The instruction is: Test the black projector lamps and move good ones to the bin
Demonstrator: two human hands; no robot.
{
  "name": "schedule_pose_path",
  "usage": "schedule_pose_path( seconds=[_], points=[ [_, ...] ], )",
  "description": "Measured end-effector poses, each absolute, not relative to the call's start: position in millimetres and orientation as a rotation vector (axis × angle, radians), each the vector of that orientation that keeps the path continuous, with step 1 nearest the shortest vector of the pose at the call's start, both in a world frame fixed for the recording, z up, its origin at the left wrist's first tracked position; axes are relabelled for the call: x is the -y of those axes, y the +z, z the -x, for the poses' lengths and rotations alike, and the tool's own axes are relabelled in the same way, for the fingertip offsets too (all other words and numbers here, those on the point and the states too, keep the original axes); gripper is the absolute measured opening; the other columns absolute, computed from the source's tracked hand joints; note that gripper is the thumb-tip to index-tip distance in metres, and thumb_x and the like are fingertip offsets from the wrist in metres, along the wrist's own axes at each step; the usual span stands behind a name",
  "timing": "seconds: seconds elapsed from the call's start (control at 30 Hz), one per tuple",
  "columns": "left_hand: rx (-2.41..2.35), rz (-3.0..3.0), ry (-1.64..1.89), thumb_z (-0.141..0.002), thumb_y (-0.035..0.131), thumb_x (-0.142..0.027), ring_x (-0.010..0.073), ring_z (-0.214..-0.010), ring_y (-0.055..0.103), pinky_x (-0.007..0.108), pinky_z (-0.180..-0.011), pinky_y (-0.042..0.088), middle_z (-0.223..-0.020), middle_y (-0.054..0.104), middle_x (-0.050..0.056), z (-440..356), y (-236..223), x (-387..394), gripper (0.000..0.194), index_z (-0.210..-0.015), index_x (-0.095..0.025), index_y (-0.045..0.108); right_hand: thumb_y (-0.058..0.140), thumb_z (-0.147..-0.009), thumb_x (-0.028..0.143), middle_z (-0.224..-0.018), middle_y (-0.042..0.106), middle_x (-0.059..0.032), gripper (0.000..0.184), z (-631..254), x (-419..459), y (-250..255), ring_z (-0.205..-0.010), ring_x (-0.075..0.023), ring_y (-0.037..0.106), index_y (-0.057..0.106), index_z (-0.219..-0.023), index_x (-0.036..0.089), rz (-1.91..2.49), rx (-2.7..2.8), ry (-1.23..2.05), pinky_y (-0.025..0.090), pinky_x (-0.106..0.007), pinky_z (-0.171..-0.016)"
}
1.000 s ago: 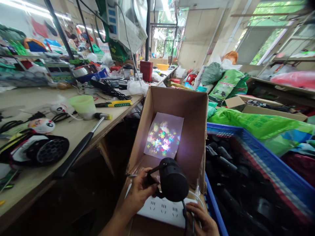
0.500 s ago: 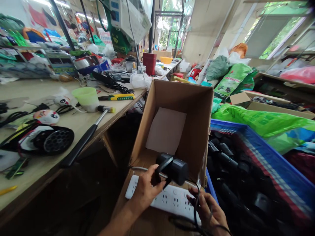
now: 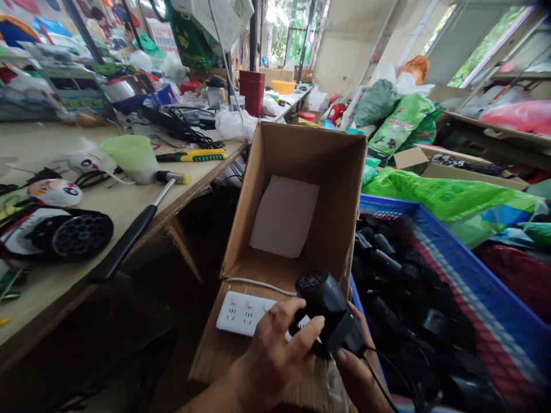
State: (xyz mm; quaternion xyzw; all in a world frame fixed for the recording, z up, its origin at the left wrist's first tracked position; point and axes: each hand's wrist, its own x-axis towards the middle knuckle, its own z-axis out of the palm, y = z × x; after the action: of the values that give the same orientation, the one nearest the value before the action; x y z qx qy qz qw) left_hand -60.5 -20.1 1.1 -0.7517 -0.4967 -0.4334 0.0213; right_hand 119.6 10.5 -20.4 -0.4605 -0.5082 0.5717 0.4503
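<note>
My left hand [image 3: 275, 358] and my right hand [image 3: 350, 367] both hold a small black projector lamp [image 3: 325, 310] low in the view, with its vented end tilted up and left. The right hand is mostly hidden behind the lamp, and a thin black cable runs down from it. Just left of my left hand lies a white power strip [image 3: 243, 314] on the cardboard box's [image 3: 301, 195] lower flap. Inside the box, a sheet of white paper [image 3: 284, 217] is fixed to the far wall and shows no light.
To the left, a wooden workbench [image 3: 55, 137] holds a hammer [image 3: 133, 229], a screwdriver [image 3: 202, 155], a green cup [image 3: 129, 158] and a black lamp [image 3: 71, 235]. To the right, a blue crate [image 3: 447, 269] is filled with black lamps, beside a green bag [image 3: 447, 201].
The coloured light pattern on the paper has gone. The lamp has moved right and turned its vented end upward. The power strip now lies further left and is more visible.
</note>
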Motion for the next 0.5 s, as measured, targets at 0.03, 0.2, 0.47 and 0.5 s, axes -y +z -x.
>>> schedule_pose_path(
  seconds=[0.03,0.2,0.47,0.5],
  points=[
    [1.524,2.335,-1.356,-0.075,0.06,-0.019,0.0303,-0.107,0.053,0.044,-0.081,0.051,-0.125,0.045,0.02,60,5,20,0.049,-0.121,-0.017,0.044,0.065,-0.07,0.046,-0.126,0.054,-0.0055,0.068,-119,-9,-17,-0.113,-0.0305,0.051,0.037,-0.131,0.032,1.062,1.183,1.522,0.04,-0.044,-0.094],
    [1.384,2.67,-1.351,-0.068,0.068,-0.037,0.0374,-0.132,0.024,0.055,-0.099,0.036,-0.138,0.032,0.025,64,17,18,0.082,-0.133,-0.011,0.025,0.077,-0.056,0.044,-0.127,0.055,-0.0058,0.086,-131,-11,-19,-0.111,-0.0307,0.053,0.037,-0.131,0.033,0.934,1.122,1.708,0.044,-0.039,-0.092],
    [1.146,2.681,-1.403,-0.08,0.055,-0.018,0.0326,-0.133,0.027,0.055,-0.1,0.038,-0.128,0.051,0.02,64,23,20,0.046,-0.123,-0.013,0.04,0.076,-0.059,0.042,-0.113,0.064,-0.0074,0.07,-144,-11,-26,-0.108,-0.0305,0.055,0.051,-0.123,0.029,0.925,1.136,1.749,0.045,-0.042,-0.091],
    [1.108,2.658,-1.43,-0.082,0.053,-0.017,0.0302,-0.132,0.03,0.052,-0.1,0.04,-0.123,0.055,0.02,63,23,21,0.041,-0.121,-0.011,0.042,0.076,-0.058,0.045,-0.111,0.065,-0.0085,0.069,-144,-10,-27,-0.106,-0.0312,0.057,0.053,-0.121,0.028,0.92,1.133,1.732,0.047,-0.042,-0.088]
  ],
)
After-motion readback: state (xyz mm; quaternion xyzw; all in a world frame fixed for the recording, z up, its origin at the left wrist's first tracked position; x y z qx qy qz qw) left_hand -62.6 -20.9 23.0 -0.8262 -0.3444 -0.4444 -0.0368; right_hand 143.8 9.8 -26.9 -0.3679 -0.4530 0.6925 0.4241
